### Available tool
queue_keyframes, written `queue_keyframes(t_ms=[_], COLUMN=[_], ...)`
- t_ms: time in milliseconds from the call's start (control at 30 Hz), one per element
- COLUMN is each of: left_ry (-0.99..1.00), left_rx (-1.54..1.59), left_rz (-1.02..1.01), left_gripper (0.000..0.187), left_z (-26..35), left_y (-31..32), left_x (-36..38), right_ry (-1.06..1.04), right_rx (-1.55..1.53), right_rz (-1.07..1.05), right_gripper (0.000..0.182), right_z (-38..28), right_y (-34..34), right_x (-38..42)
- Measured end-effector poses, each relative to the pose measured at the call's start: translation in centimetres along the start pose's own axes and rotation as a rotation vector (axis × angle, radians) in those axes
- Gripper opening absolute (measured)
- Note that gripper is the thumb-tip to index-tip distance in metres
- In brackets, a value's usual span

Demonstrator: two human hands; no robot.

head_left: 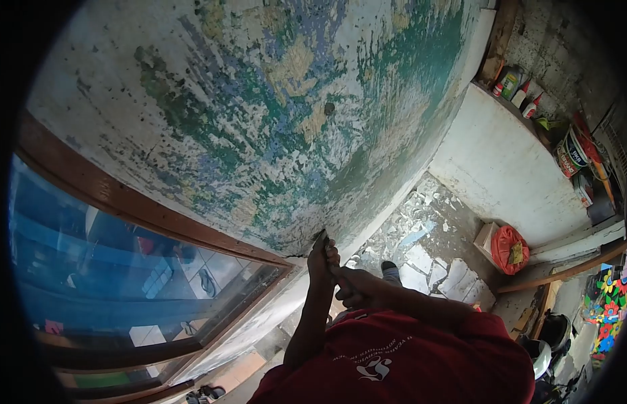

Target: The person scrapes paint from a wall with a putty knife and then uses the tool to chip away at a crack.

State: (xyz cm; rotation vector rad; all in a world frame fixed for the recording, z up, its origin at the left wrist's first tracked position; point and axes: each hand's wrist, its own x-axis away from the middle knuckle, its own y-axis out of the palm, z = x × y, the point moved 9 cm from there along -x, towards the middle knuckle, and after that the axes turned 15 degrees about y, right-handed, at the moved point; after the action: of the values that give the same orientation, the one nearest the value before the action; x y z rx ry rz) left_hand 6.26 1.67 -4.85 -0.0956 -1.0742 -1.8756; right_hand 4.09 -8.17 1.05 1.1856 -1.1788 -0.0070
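Note:
My left hand (pixel 319 260) is closed around a slim dark hand tool, apparently a scraper (pixel 321 235). Its tip meets the lower part of a wall (pixel 280 135) with patchy green, blue and cream paint, close to the corner of a wooden window frame (pixel 259 250). Just below, my right hand (pixel 356 287) is also closed, seemingly on the lower end of the same tool; most of the handle is hidden by my fingers.
Flakes and broken pale pieces (pixel 435 269) litter the floor by my foot (pixel 391 272). A red bag (pixel 509 250) stands near a white partition (pixel 509 155). Bottles (pixel 512 84) and a paint bucket (pixel 572 153) sit on a ledge. Window glass (pixel 125 256) is at left, helmets (pixel 554 333) lower right.

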Motion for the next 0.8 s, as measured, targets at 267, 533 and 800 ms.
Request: queue_keyframes(t_ms=[267, 533, 800], left_ry=[0.092, 0.358, 0.442], left_rx=[0.08, -0.085, 0.021], left_rz=[-0.002, -0.066, -0.203], left_gripper=[0.022, 0.031, 0.036], left_z=[-0.7, 1.2, 5.6], left_y=[-0.8, 0.2, 4.7], left_x=[-1.4, 1.5, 4.5], right_ry=[0.007, -0.097, -0.713], right_rx=[0.055, 0.361, 0.732], right_rz=[0.026, 0.296, 0.587], right_gripper=[0.033, 0.044, 0.039], right_z=[0.5, 0.2, -3.9], right_y=[-1.0, -5.6, -3.4], right_x=[0.2, -1.0, 2.4])
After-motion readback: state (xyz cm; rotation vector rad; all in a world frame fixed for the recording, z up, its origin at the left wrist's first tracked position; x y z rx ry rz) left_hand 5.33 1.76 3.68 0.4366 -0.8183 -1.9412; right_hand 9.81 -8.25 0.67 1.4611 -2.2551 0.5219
